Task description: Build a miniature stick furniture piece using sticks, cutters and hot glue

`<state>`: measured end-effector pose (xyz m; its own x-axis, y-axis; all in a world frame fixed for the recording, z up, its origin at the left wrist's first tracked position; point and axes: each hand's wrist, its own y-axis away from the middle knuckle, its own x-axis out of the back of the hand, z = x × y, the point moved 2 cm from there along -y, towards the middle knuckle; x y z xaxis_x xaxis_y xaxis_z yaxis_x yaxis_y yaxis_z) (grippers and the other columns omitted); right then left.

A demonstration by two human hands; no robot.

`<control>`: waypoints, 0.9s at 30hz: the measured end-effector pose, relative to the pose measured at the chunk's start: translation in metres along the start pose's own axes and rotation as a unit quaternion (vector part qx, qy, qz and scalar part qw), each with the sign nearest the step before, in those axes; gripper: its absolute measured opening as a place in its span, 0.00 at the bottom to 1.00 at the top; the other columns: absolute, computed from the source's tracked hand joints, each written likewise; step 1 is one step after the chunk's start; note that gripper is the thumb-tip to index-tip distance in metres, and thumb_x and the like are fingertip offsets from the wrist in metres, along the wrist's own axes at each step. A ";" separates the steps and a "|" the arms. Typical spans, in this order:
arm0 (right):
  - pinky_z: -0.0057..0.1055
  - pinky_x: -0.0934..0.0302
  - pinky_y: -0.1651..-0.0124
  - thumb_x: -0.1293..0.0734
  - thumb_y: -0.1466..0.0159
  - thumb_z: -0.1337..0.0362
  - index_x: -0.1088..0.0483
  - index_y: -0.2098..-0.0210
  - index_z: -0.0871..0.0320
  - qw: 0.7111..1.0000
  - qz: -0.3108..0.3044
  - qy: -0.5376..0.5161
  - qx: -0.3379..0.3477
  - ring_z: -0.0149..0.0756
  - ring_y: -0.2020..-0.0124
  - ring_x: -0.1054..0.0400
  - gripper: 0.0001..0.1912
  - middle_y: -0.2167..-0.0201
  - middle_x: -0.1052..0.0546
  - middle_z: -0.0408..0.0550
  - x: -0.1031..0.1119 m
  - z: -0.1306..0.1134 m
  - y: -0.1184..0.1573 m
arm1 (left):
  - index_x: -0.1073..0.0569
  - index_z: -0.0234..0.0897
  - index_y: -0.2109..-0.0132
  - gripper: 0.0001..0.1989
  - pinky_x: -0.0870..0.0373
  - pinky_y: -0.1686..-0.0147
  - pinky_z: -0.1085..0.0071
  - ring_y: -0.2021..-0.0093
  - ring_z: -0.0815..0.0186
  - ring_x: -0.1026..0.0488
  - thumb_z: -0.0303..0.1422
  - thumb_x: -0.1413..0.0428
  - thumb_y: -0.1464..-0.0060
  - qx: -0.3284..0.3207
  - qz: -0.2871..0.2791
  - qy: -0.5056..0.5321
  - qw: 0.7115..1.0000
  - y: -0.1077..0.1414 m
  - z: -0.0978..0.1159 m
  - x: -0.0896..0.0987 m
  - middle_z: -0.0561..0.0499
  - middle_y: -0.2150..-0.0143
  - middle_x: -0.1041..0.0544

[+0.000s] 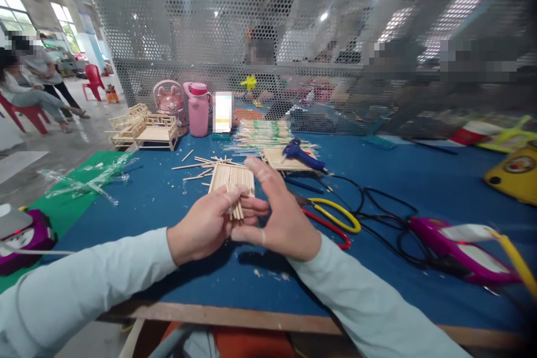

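- In the head view, the left hand [205,218] is pinching one small bundle of short sticks [237,213], packed too tightly to count.
- The bundle's long axis is running near to far, its visible ends pointing nearer.
- The right hand [283,215] is curving wide open, seemingly gripping nothing.
- One slatted panel [232,174] is showing just beyond the left thumb, slats running near to far; contact is unclear.
- On the surface [188,285], one glue gun [296,151] is resting farther right, one pair of scissors [357,226] nearer.
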<state>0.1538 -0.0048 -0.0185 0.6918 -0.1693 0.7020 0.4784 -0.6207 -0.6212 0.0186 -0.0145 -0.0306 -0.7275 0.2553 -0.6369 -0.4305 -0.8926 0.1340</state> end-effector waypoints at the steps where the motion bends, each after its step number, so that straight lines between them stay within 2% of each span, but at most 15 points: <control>1: 0.54 0.53 0.38 0.28 0.55 0.45 0.56 0.36 0.56 1.000 -0.007 -0.004 -0.009 0.52 0.36 0.52 0.55 0.37 0.46 0.61 0.002 0.006 0.000 | 0.31 0.31 0.63 0.07 0.29 0.67 0.75 0.70 0.69 0.25 0.29 0.52 0.40 -0.007 0.006 -0.001 1.000 0.000 0.003 0.002 0.44 0.68 0.23; 3: 0.55 0.54 0.38 0.28 0.57 0.41 0.58 0.35 0.58 0.999 -0.037 0.004 -0.012 0.55 0.35 0.54 0.60 0.36 0.48 0.64 0.002 0.018 0.002 | 0.32 0.32 0.61 0.07 0.28 0.65 0.74 0.68 0.69 0.24 0.28 0.54 0.39 -0.035 0.025 -0.005 0.999 0.000 0.011 0.008 0.44 0.66 0.22; 5: 0.58 0.55 0.39 0.29 0.56 0.41 0.56 0.35 0.60 0.996 -0.080 0.028 0.003 0.57 0.35 0.56 0.58 0.36 0.48 0.67 -0.004 0.029 0.005 | 0.33 0.33 0.59 0.08 0.27 0.64 0.74 0.67 0.69 0.23 0.28 0.56 0.38 -0.065 0.040 -0.006 0.997 0.001 0.020 0.016 0.44 0.65 0.21; 8: 0.56 0.53 0.39 0.31 0.47 0.48 0.47 0.37 0.60 0.988 -0.143 0.042 0.040 0.54 0.35 0.54 0.44 0.37 0.45 0.65 -0.018 0.040 0.007 | 0.33 0.33 0.59 0.10 0.26 0.63 0.73 0.65 0.68 0.22 0.28 0.58 0.37 -0.089 0.060 0.002 0.994 0.002 0.029 0.028 0.45 0.65 0.21; 10: 0.53 0.51 0.39 0.33 0.43 0.54 0.42 0.40 0.59 0.985 -0.159 0.048 0.048 0.51 0.36 0.51 0.34 0.38 0.41 0.63 -0.023 0.044 0.007 | 0.33 0.33 0.59 0.10 0.26 0.63 0.72 0.64 0.67 0.22 0.29 0.58 0.37 -0.087 0.065 0.006 0.994 0.004 0.031 0.032 0.45 0.65 0.21; 12: 0.53 0.49 0.40 0.32 0.44 0.55 0.40 0.42 0.61 0.986 -0.152 0.053 0.047 0.51 0.38 0.47 0.33 0.40 0.38 0.64 -0.021 0.045 0.006 | 0.33 0.32 0.58 0.09 0.26 0.62 0.72 0.64 0.67 0.22 0.29 0.57 0.37 -0.066 0.059 0.001 0.996 0.006 0.030 0.031 0.44 0.64 0.21; 14: 0.53 0.48 0.41 0.30 0.47 0.51 0.44 0.39 0.63 0.990 -0.129 0.049 0.041 0.52 0.39 0.46 0.42 0.41 0.38 0.65 -0.015 0.040 0.003 | 0.32 0.32 0.58 0.09 0.27 0.62 0.72 0.64 0.67 0.22 0.29 0.57 0.37 -0.036 0.054 -0.003 0.998 0.010 0.026 0.027 0.43 0.64 0.21; 16: 0.53 0.49 0.40 0.30 0.50 0.45 0.52 0.36 0.62 0.995 -0.090 0.040 0.036 0.53 0.37 0.48 0.51 0.39 0.41 0.65 -0.008 0.030 0.001 | 0.32 0.32 0.58 0.08 0.27 0.62 0.72 0.64 0.66 0.22 0.29 0.55 0.38 -0.007 0.049 0.000 0.999 0.014 0.019 0.021 0.43 0.63 0.21; 18: 0.54 0.54 0.38 0.31 0.52 0.42 0.56 0.35 0.59 0.997 -0.052 0.040 0.045 0.53 0.35 0.54 0.54 0.36 0.47 0.63 -0.003 0.016 0.000 | 0.31 0.32 0.59 0.08 0.28 0.61 0.71 0.63 0.65 0.22 0.30 0.53 0.39 0.017 0.031 0.003 0.999 0.016 0.011 0.012 0.42 0.62 0.21; 21: 0.55 0.59 0.37 0.30 0.54 0.42 0.47 0.39 0.58 0.995 -0.016 0.053 0.079 0.54 0.34 0.59 0.50 0.35 0.49 0.63 -0.002 -0.001 0.000 | 0.30 0.30 0.61 0.07 0.29 0.61 0.68 0.61 0.61 0.23 0.31 0.49 0.42 0.032 -0.019 -0.014 0.999 0.016 0.000 0.000 0.40 0.63 0.21; 24: 0.54 0.55 0.38 0.28 0.52 0.47 0.35 0.49 0.58 0.994 0.009 0.061 0.085 0.54 0.35 0.54 0.36 0.38 0.43 0.63 -0.002 -0.006 0.001 | 0.30 0.30 0.59 0.09 0.30 0.61 0.67 0.58 0.57 0.24 0.32 0.45 0.45 0.017 -0.058 -0.026 0.998 0.012 -0.005 -0.008 0.40 0.62 0.21; 27: 0.53 0.52 0.39 0.28 0.52 0.50 0.33 0.51 0.59 0.995 0.012 0.062 0.077 0.53 0.37 0.50 0.32 0.40 0.39 0.63 -0.003 -0.006 0.001 | 0.29 0.30 0.57 0.14 0.31 0.66 0.73 0.57 0.58 0.25 0.35 0.42 0.48 0.011 -0.084 -0.024 0.996 0.009 -0.007 -0.007 0.39 0.60 0.21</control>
<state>0.1489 -0.0094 -0.0193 0.6373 -0.2813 0.7175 0.5465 -0.4914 -0.6781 0.0238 -0.0272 -0.0305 -0.6692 0.4182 -0.6143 -0.5596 -0.8275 0.0462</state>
